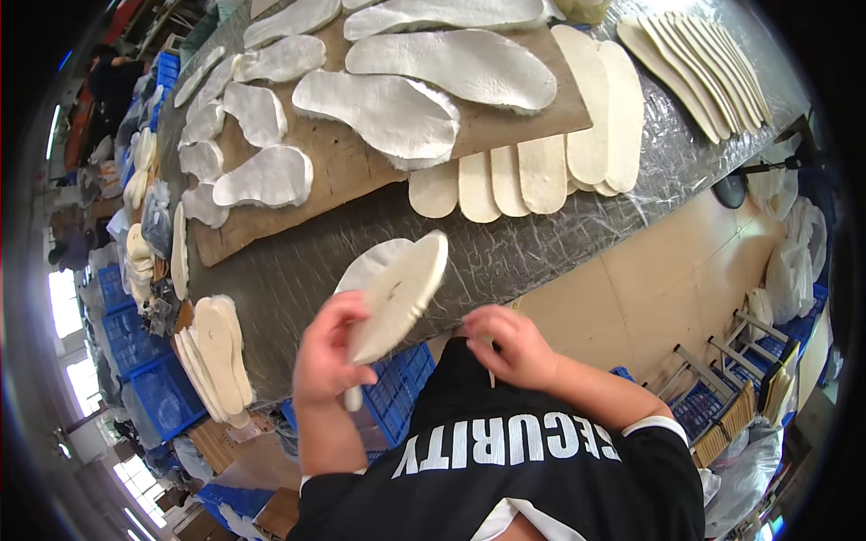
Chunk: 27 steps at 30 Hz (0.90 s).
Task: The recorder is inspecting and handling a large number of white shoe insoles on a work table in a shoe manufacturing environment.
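Observation:
My left hand (325,356) is closed round a few cream shoe insoles (399,293), held tilted above the table edge. The front one turns its flat side toward my right hand, and a whiter one shows behind it. My right hand (512,347) is held before my chest with its fingers curled together. A thin pale sliver shows below those fingers; what it is I cannot make out. Beyond both hands, white fleecy insoles (379,113) lie spread over a brown board (361,176) on the table.
The dark, film-covered table (505,252) spans the front. Cream insoles (541,171) stick out from under the board, with a fanned row (699,77) at far right and a stack (216,356) at the left edge. Blue crates (162,397) stand left; metal-framed racks (713,379) stand right.

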Each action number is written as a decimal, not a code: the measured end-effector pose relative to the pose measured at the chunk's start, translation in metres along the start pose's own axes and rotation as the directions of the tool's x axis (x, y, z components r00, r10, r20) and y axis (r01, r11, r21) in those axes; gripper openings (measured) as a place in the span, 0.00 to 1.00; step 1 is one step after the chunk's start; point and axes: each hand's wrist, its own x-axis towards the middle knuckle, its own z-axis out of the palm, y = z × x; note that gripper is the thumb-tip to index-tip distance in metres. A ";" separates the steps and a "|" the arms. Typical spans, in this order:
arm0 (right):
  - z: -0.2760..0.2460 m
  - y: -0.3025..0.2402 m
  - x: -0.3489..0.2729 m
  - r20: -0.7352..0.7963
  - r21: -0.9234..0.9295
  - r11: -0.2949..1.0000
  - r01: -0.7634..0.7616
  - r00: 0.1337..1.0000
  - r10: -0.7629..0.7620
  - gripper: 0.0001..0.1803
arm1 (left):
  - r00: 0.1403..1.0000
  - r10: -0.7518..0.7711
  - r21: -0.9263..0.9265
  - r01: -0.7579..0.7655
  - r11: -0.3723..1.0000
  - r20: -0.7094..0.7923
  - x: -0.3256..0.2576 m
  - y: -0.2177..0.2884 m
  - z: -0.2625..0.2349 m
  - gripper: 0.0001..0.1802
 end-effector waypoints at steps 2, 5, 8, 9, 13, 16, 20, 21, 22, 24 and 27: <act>0.019 0.018 0.011 0.045 0.307 0.866 -0.394 0.915 0.401 0.15 | 0.985 0.040 0.370 0.025 0.929 -0.167 -0.021 0.000 -0.029 0.44; 0.031 0.029 0.051 0.156 0.458 0.656 -0.600 0.781 0.605 0.23 | 0.981 0.114 0.716 0.033 0.697 -0.156 -0.030 -0.015 -0.058 0.39; 0.038 0.039 0.082 0.272 0.394 0.575 -0.717 0.688 0.672 0.28 | 0.969 0.131 0.819 0.102 0.565 -0.210 -0.027 -0.040 -0.067 0.37; 0.041 0.043 0.088 0.312 0.394 0.561 -0.728 0.680 0.663 0.29 | 0.967 0.152 0.848 0.099 0.521 -0.206 -0.024 -0.047 -0.070 0.36; 0.052 0.063 0.095 0.382 0.423 0.497 -0.758 0.646 0.661 0.29 | 0.974 0.150 0.870 0.076 0.487 -0.169 -0.007 -0.068 -0.080 0.36; 0.052 0.071 0.095 0.393 0.475 0.447 -0.758 0.637 0.663 0.28 | 0.982 0.136 0.878 0.051 0.475 -0.131 0.003 -0.076 -0.080 0.36; 0.048 0.075 0.097 0.406 0.473 0.435 -0.766 0.628 0.664 0.28 | 0.991 0.112 0.886 0.015 0.464 -0.075 0.013 -0.080 -0.078 0.37; 0.047 0.075 0.098 0.413 0.465 0.438 -0.770 0.626 0.662 0.28 | 0.992 0.109 0.889 0.008 0.457 -0.065 0.015 -0.081 -0.077 0.37; 0.045 0.076 0.099 0.419 0.456 0.441 -0.773 0.624 0.660 0.28 | 0.993 0.106 0.893 0.001 0.450 -0.054 0.017 -0.082 -0.076 0.36; 0.043 0.077 0.100 0.422 0.457 0.431 -0.778 0.616 0.665 0.28 | 0.994 0.100 0.896 -0.008 0.444 -0.041 0.020 -0.084 -0.075 0.37; 0.041 0.078 0.101 0.424 0.454 0.429 -0.781 0.612 0.667 0.28 | 0.995 0.100 0.902 -0.021 0.432 -0.024 0.024 -0.085 -0.072 0.37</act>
